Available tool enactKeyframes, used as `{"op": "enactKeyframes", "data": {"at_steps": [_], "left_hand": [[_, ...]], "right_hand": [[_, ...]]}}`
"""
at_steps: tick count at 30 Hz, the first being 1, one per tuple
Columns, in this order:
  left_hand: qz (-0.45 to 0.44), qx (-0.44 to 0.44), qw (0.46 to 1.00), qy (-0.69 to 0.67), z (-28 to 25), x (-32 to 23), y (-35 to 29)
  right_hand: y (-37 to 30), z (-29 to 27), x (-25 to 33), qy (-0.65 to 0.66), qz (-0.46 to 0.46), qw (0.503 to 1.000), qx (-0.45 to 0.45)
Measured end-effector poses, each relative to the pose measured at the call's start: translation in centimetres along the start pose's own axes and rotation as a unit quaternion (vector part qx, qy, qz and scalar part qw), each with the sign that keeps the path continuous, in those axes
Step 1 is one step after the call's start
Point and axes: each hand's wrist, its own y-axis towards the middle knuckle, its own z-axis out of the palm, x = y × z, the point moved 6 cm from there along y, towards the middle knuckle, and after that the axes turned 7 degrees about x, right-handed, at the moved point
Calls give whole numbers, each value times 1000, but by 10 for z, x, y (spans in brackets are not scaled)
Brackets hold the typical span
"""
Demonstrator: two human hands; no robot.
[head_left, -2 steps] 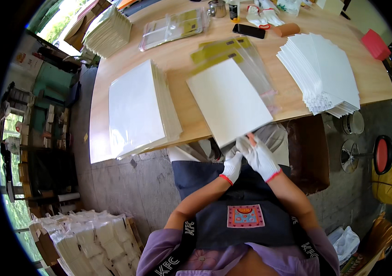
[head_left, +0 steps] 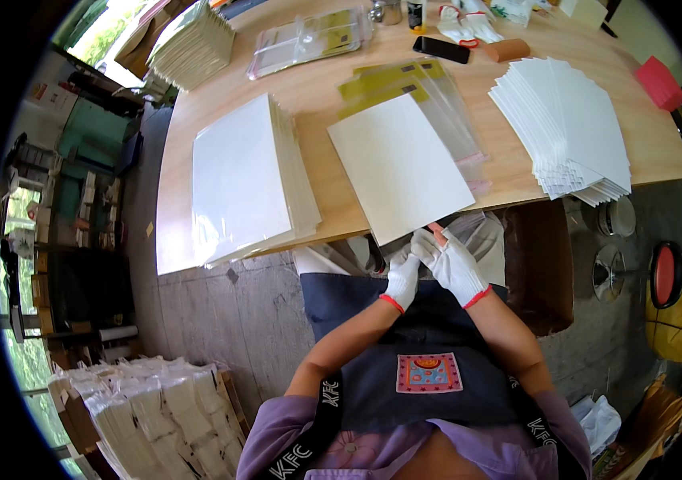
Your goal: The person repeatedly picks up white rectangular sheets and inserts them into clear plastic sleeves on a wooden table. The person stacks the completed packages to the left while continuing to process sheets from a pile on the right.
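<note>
My left hand and my right hand, both in white knit gloves with red cuffs, meet just off the table's front edge. The left fingers are bunched against the right hand's fingers; whatever they pinch is hidden. On the right hand the fingers are curled, and one bare fingertip pokes out of the glove. Right beside the fingertips lies the near edge of a white board, which overhangs the table a little. Under its far side are clear plastic sleeves with olive-yellow panels.
A stack of white boards in clear film stands at left, fanned white sheets at right. Farther back are a black phone, more sleeves, spare gloves and another stack. A cardboard box sits below the table edge.
The whole view has shifted slightly. My hands stay together by the board's near edge, with their grip hardly altered.
</note>
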Motion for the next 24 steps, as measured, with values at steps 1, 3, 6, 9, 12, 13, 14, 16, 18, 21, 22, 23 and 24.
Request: {"op": "enactKeyframes", "data": {"at_steps": [1, 3, 6, 9, 12, 13, 14, 16, 18, 21, 22, 23, 24], "left_hand": [[-2, 36, 999, -30, -4, -4, 1], [-90, 74, 989, -89, 3, -21, -9], [-80, 56, 995, 7, -16, -53, -24], [-62, -15, 995, 79, -51, -76, -29], [-69, -14, 995, 65, -58, -83, -31], [-78, -13, 996, 41, -56, -83, -34], [-87, -10, 996, 18, -54, -85, -36], [-81, -14, 996, 36, -52, -91, -34], [-73, -17, 996, 57, -57, -91, -33], [-41, -45, 994, 95, -58, -94, -35], [-21, -74, 992, 95, -62, -95, -37], [-19, -48, 993, 110, -68, -97, -40], [10, -36, 982, 185, -69, -106, -44]], "right_hand": [[-5, 3, -4, -109, 32, 992, -58], [-18, 6, 0, -325, 65, 944, 3], [-22, 60, 4, -626, 56, 778, 4], [-5, 87, -10, -848, -130, 501, 109], [6, 95, -37, -939, -165, 268, 138], [10, 94, -42, -957, -139, 219, 131], [12, 95, -46, -960, -153, 187, 139], [18, 96, -47, -966, -145, 159, 143], [19, 101, -51, -971, -95, 138, 170], [6, 94, -14, -749, 83, 637, 160], [-4, 66, 14, -537, 58, 842, 12], [-21, 75, 61, -569, -46, 820, -47], [-37, 42, 116, -460, -176, 859, -142]]}}
